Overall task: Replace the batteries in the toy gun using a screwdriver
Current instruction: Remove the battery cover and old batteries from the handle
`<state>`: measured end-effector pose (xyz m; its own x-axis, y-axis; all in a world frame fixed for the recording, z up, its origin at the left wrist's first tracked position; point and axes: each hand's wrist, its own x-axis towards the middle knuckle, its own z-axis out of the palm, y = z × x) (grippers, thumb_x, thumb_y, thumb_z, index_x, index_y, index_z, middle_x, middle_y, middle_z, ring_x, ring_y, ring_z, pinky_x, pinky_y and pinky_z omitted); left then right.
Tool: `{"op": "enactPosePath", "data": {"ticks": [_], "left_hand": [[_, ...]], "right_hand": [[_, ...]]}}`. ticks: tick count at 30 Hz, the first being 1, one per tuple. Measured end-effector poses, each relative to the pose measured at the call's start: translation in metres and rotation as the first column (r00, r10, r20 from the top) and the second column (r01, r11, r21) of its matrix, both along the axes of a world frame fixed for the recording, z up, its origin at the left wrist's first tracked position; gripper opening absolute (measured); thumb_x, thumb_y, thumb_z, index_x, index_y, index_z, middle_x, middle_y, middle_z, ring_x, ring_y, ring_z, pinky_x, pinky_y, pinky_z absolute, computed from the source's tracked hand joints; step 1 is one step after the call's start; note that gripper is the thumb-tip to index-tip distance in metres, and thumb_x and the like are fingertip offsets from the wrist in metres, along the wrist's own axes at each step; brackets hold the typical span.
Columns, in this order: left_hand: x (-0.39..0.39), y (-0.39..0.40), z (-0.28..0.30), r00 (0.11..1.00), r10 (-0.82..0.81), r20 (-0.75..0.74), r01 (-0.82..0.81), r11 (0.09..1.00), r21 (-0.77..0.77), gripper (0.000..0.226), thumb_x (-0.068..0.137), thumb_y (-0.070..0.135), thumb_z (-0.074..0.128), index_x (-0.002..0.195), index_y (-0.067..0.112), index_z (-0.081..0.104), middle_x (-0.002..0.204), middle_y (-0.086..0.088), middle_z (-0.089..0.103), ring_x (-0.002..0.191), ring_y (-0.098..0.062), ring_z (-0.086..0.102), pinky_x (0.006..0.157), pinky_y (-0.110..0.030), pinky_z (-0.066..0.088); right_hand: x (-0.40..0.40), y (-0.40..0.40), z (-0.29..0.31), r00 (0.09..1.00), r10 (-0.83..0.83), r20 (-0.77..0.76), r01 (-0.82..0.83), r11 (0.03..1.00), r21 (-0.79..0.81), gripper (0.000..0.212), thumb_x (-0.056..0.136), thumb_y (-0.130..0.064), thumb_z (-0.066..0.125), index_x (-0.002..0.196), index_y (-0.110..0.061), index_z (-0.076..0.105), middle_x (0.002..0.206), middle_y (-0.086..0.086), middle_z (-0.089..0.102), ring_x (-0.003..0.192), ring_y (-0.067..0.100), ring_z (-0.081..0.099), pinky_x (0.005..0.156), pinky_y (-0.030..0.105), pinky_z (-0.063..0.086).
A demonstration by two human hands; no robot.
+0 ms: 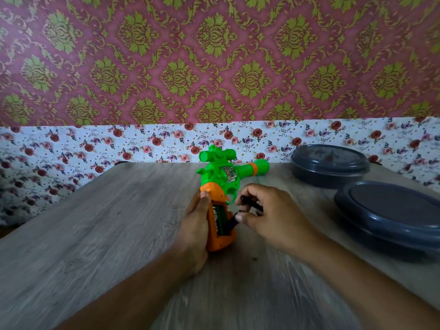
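Two grey lidded containers sit on the table (119,222) out at my two and three o'clock, the farther one (329,164) close to the floral wall strip and the nearer one (390,210) beside my right forearm; neither is part of the job.

Next in size is the toy gun (220,182), dead ahead at twelve o'clock, standing on the butt of its orange grip with the green body on top and the barrel pointing toward two o'clock. I judge it light, hollow, stiff plastic with a smooth, slightly slippery skin, so it will tip easily if pushed from the side. The safest hold is around the orange handle, low down, where the shape fills the palm.

My left hand (196,225) does just that: it wraps the handle from the nine o'clock side, thumb up near the top, bracing the toy upright.

The battery bay in the handle is open and faces me, with one dark battery (217,221) seated inside, touching the bay wall. It looks smooth, dense for its size, and likely to roll if dropped.

My right hand (264,210), just at the bay's three o'clock, has its fingers curled, pinching a small dark item (250,203); whether it is a battery or the screwdriver I cannot tell. Another dark piece rests at my thumb tip against the bay's edge.
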<state>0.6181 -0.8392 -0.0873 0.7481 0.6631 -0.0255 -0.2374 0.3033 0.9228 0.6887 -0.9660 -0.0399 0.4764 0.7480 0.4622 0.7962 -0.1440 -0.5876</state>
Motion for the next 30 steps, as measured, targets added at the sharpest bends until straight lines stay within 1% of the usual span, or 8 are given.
{"op": "enactPosePath", "data": {"ticks": [2, 5, 8, 11, 18, 24, 28, 30], "left_hand": [[0.000, 0.000, 0.000, 1.000, 0.001, 0.007, -0.001, 1.000, -0.006, 0.036, 0.098, 0.038, 0.038, 0.128, 0.022, 0.052, 0.097, -0.011, 0.067, 0.082, -0.023, 0.065, 0.071, -0.039, 0.054], [-0.002, 0.000, 0.001, 1.000, -0.015, 0.016, 0.015, 1.000, -0.014, 0.041, 0.098, 0.037, 0.038, 0.136, 0.022, 0.045, 0.097, -0.009, 0.067, 0.082, -0.021, 0.065, 0.068, -0.037, 0.052], [-0.004, -0.001, 0.003, 1.000, -0.015, 0.012, 0.015, 1.000, -0.013, 0.046, 0.098, 0.037, 0.039, 0.141, 0.020, 0.040, 0.099, -0.011, 0.066, 0.081, -0.021, 0.065, 0.068, -0.037, 0.052], [-0.004, -0.002, 0.003, 1.000, -0.017, 0.013, 0.017, 1.000, -0.004, 0.046, 0.098, 0.036, 0.038, 0.141, 0.019, 0.040, 0.100, -0.012, 0.065, 0.080, -0.021, 0.064, 0.066, -0.036, 0.052], [-0.006, -0.002, 0.005, 1.000, -0.024, 0.003, 0.024, 1.000, -0.015, 0.048, 0.097, 0.037, 0.038, 0.143, 0.020, 0.038, 0.107, -0.015, 0.064, 0.084, -0.023, 0.064, 0.069, -0.038, 0.052], [-0.007, -0.002, 0.006, 0.999, -0.023, -0.022, 0.022, 1.000, -0.017, 0.051, 0.097, 0.039, 0.039, 0.144, 0.020, 0.036, 0.118, -0.017, 0.062, 0.090, -0.024, 0.064, 0.069, -0.038, 0.052], [-0.008, -0.004, 0.007, 1.000, -0.024, -0.014, 0.024, 1.000, -0.013, 0.050, 0.097, 0.037, 0.039, 0.144, 0.021, 0.036, 0.117, -0.016, 0.062, 0.090, -0.024, 0.064, 0.072, -0.038, 0.052], [-0.008, -0.005, 0.007, 1.000, -0.021, -0.009, 0.021, 1.000, -0.005, 0.048, 0.098, 0.037, 0.039, 0.143, 0.021, 0.037, 0.110, -0.012, 0.064, 0.089, -0.024, 0.063, 0.073, -0.038, 0.052]], "right_hand": [[0.010, -0.010, 0.011, 0.998, 0.003, -0.062, -0.011, 0.993, -0.120, 0.012, 0.079, -0.010, 0.069, 0.079, -0.021, 0.065, 0.074, -0.009, 0.064, 0.068, -0.002, 0.057, 0.063, 0.009, 0.041], [0.030, -0.029, 0.024, 0.983, -0.119, -0.141, 0.082, 0.966, -0.245, 0.011, 0.078, -0.007, 0.070, 0.076, -0.018, 0.069, 0.080, 0.003, 0.071, 0.079, 0.015, 0.065, 0.075, 0.030, 0.049], [0.042, -0.047, 0.026, 0.933, -0.220, -0.286, 0.099, 0.917, -0.386, 0.007, 0.074, -0.007, 0.075, 0.073, -0.012, 0.070, 0.067, -0.002, 0.065, 0.065, 0.009, 0.057, 0.060, 0.023, 0.041], [0.052, -0.053, 0.024, 0.899, -0.332, -0.285, 0.170, 0.865, -0.472, 0.007, 0.074, -0.012, 0.076, 0.076, -0.008, 0.072, 0.060, 0.000, 0.061, 0.048, 0.005, 0.045, 0.048, 0.020, 0.029], [0.063, -0.053, 0.012, 0.837, -0.449, -0.312, 0.247, 0.819, -0.518, 0.018, 0.080, -0.012, 0.072, 0.083, -0.004, 0.055, 0.057, 0.008, 0.062, 0.025, 0.001, 0.041, 0.028, 0.012, 0.025], [0.065, -0.053, 0.011, 0.846, -0.497, -0.192, 0.328, 0.771, -0.546, 0.023, 0.080, -0.018, 0.071, 0.069, -0.007, 0.054, 0.051, 0.003, 0.058, 0.038, 0.008, 0.048, 0.043, 0.018, 0.035], [0.057, -0.046, 0.021, 0.898, -0.432, -0.081, 0.377, 0.852, -0.362, 0.032, 0.092, -0.029, 0.053, 0.078, -0.002, 0.062, 0.068, 0.013, 0.063, 0.064, 0.023, 0.059, 0.061, 0.031, 0.043], [0.044, -0.041, 0.026, 0.928, -0.372, 0.028, 0.365, 0.891, -0.270, 0.038, 0.094, -0.035, 0.047, 0.081, -0.004, 0.066, 0.059, 0.005, 0.057, 0.055, 0.015, 0.053, 0.054, 0.028, 0.037]]}}
